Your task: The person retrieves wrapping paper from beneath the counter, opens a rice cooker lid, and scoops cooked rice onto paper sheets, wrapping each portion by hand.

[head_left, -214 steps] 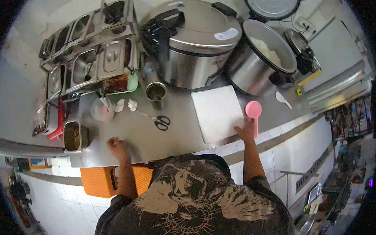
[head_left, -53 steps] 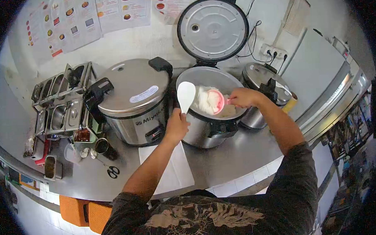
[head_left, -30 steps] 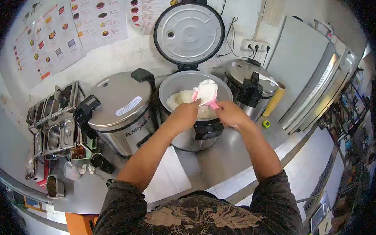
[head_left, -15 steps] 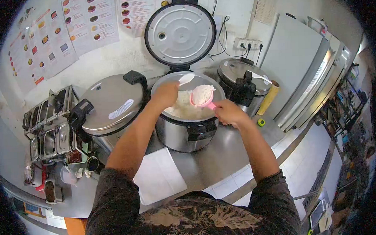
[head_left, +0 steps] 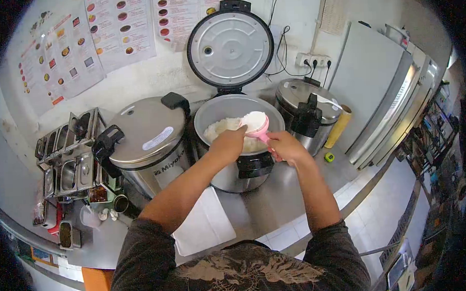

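Note:
My right hand (head_left: pixel 286 146) is closed round the handle of a pink scoop (head_left: pixel 262 131), held over an open rice cooker (head_left: pixel 236 100). White rice fills the scoop. My left hand (head_left: pixel 229 145) is closed at the scoop's left side, gripping a white rice paddle (head_left: pixel 253 119). The paddle's blade seems to lie against the rice on top of the scoop; my fingers hide its handle. Below, cooked rice (head_left: pixel 218 127) is heaped in the cooker's pot, more of it toward the left. The cooker's round lid (head_left: pixel 231 50) stands raised behind.
A closed larger cooker (head_left: pixel 147 128) stands left, a smaller closed one (head_left: pixel 306 99) right, with a white utensil on its lid. A white board or sheet (head_left: pixel 205 223) lies in front. Metal food containers (head_left: pixel 69 171) are at far left. A yellow roll (head_left: pixel 338 126) leans near the fridge (head_left: pixel 371 63).
My left hand has come down and right with the paddle, from above the pot to against the scoop. The scoop stays over the pot. The view has shifted slightly.

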The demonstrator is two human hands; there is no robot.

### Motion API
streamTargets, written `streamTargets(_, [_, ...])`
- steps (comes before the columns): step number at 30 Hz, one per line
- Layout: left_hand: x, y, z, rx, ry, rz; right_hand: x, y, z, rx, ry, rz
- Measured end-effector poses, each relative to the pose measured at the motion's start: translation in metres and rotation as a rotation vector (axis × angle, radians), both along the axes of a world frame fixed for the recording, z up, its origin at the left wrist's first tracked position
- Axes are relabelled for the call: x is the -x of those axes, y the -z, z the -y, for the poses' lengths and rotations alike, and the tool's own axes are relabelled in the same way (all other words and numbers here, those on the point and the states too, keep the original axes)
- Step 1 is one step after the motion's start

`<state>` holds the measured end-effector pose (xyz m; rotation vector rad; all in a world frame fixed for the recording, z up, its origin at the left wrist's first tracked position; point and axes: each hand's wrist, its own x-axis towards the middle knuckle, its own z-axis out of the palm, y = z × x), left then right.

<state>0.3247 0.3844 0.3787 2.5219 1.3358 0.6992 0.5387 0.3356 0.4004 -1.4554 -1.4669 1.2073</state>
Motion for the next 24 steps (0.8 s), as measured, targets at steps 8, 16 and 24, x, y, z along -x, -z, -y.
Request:
streamTargets(8, [-0.008, 0.019, -0.019, -0.112, 0.119, 0.125, -0.008, -0.013, -0.002, -0.066, -0.011, 0.095])
streamTargets(16, [-0.018, -0.021, -0.012, -0.061, -0.248, -0.126, -0.022, 0.0, -0.013, -0.115, -0.02, 0.048])
streamTargets(24, [-0.016, -0.018, -0.014, -0.138, -0.187, -0.01, -0.066, 0.004, 0.002, -0.048, -0.074, 0.024])
